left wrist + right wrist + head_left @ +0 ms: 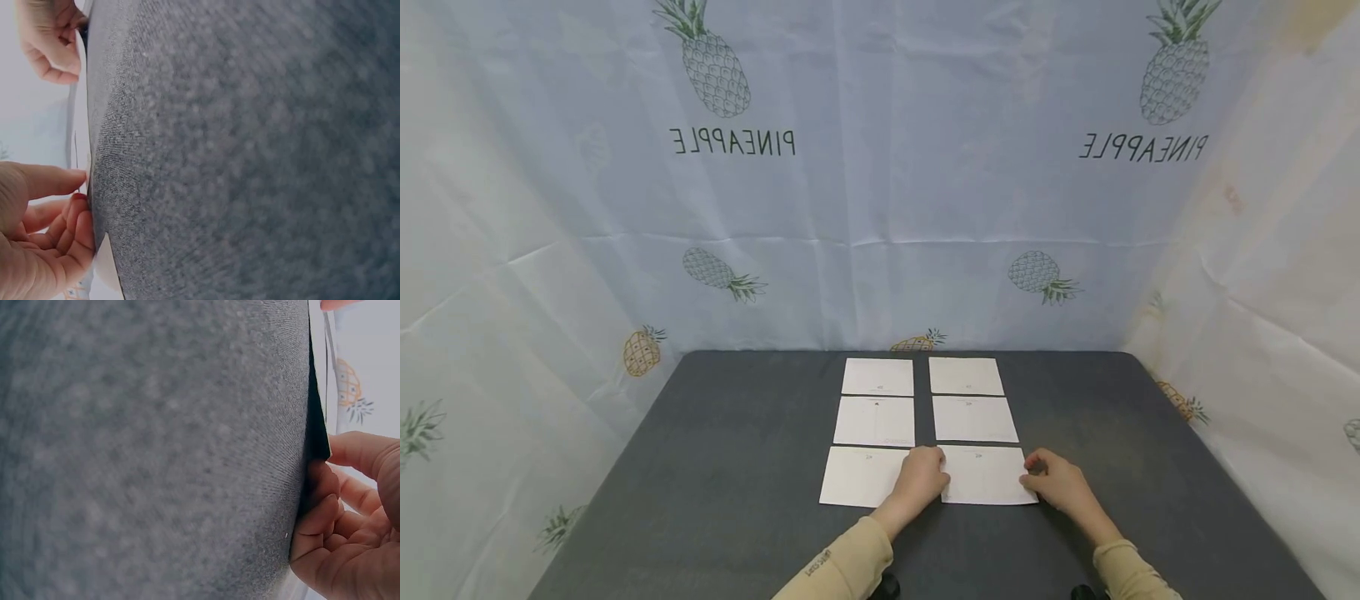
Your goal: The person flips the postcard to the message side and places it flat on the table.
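Note:
In the head view, a white paper sheet (987, 477) at the front of the right column lies between both hands. My left hand (920, 478) pinches its left edge between thumb and fingers, and the left wrist view shows that hand (47, 234) low by the table. My right hand (1062, 483) pinches the sheet's right edge. Up close in the right wrist view, the near corner of the sheet (320, 369) stands slightly raised off the table, with the right thumb against it and fingers below. Beside the left hand lies another white sheet (859, 477), partly covered by that wrist.
Behind the front sheets, more white sheets lie in two columns, such as the middle left (874, 423), middle right (976, 420) and back right ones (966, 377). Small marks show on them. A dark grey table (737, 467) carries them; a pineapple-print curtain (880, 192) surrounds it.

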A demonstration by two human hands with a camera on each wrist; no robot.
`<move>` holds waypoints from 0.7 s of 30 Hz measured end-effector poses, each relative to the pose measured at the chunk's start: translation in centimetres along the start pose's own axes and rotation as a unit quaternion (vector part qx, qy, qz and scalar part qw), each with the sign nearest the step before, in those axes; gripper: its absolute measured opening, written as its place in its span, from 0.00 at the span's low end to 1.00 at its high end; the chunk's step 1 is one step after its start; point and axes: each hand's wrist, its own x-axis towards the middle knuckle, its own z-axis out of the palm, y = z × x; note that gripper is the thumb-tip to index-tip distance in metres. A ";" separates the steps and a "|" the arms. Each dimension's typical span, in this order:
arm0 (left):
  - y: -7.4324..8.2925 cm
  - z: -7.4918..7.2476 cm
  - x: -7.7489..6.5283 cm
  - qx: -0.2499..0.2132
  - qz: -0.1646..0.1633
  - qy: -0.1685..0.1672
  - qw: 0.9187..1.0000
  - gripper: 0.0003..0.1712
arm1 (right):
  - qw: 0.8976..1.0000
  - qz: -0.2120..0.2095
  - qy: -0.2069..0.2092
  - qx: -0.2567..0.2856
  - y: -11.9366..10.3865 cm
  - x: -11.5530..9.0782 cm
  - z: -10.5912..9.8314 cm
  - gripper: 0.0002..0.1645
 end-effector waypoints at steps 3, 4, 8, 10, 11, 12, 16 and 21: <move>-0.1 0.1 0.1 -0.003 0.003 -0.005 1.000 0.02 | 1.000 -0.002 -0.001 -0.009 0.1 0.1 0.0 0.14; -0.1 0.1 0.1 -0.004 0.005 -0.005 1.000 0.02 | 1.000 -0.002 -0.001 -0.013 0.1 0.2 0.0 0.14; -0.4 0.2 0.3 0.000 0.009 0.004 1.000 0.05 | 1.000 -0.001 0.002 -0.020 0.2 0.6 0.1 0.13; -0.6 0.0 0.5 -0.005 0.010 0.017 1.000 0.09 | 1.000 -0.006 0.011 -0.021 0.0 0.8 -0.1 0.13; -0.7 -0.2 0.7 -0.010 0.010 0.023 1.000 0.10 | 1.000 -0.009 0.014 -0.019 -0.2 0.9 -0.3 0.13; -0.9 -0.4 0.8 -0.016 0.010 0.028 0.999 0.10 | 1.000 -0.012 0.017 -0.015 -0.4 0.9 -0.6 0.13; -1.7 -2.1 1.6 -0.036 0.021 0.052 0.998 0.08 | 0.999 -0.032 0.020 0.002 -1.6 1.0 -2.6 0.17; -3.3 -5.2 2.7 -0.021 0.031 0.092 0.995 0.10 | 0.996 -0.082 0.031 0.022 -2.4 1.5 -5.6 0.24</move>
